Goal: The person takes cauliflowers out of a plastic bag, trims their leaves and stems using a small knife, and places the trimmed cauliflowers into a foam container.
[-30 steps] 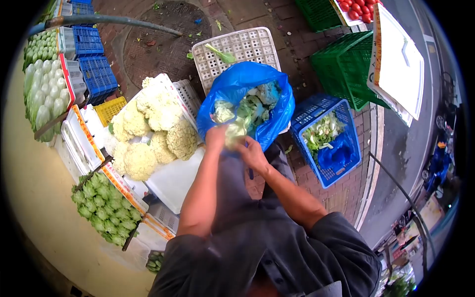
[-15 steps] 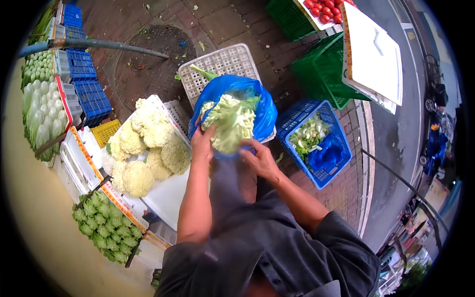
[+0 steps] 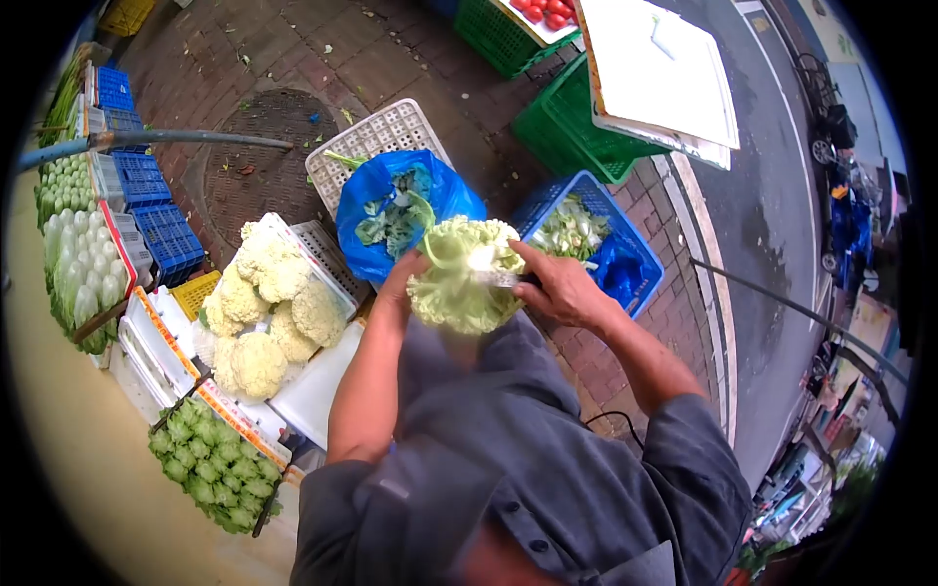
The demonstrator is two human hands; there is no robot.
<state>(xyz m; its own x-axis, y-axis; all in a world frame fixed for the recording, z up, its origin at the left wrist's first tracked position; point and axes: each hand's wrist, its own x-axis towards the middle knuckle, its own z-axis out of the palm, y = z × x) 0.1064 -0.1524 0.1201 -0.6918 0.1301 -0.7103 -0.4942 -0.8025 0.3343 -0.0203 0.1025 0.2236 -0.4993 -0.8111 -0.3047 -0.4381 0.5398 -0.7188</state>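
Note:
A pale cauliflower [image 3: 459, 303], its cut stem side facing up, is held above my lap. My left hand [image 3: 403, 278] grips its left edge, fingers partly hidden beneath it. On the right, my right hand [image 3: 562, 285] is closed on a knife [image 3: 498, 279] whose blade lies against the stem. Just beyond the cauliflower, a blue plastic bag [image 3: 454, 190] stands open on a white crate [image 3: 391, 129], with grey-green leafy pieces [image 3: 399, 217] inside. Several cauliflowers [image 3: 277, 266] are piled in a white box to the left.
At the right, a blue crate [image 3: 640, 283] holds leaf scraps and blue plastic. Green crates [image 3: 557, 127] stand behind it, with white foam lids [image 3: 660, 73]. A metal pole [image 3: 210, 140] crosses the upper left. Green vegetables [image 3: 217, 464] lie at the lower left.
The cauliflower has come out of the bag toward me and turned stem side up. The knife now shows in my right hand. The view has shifted to the right.

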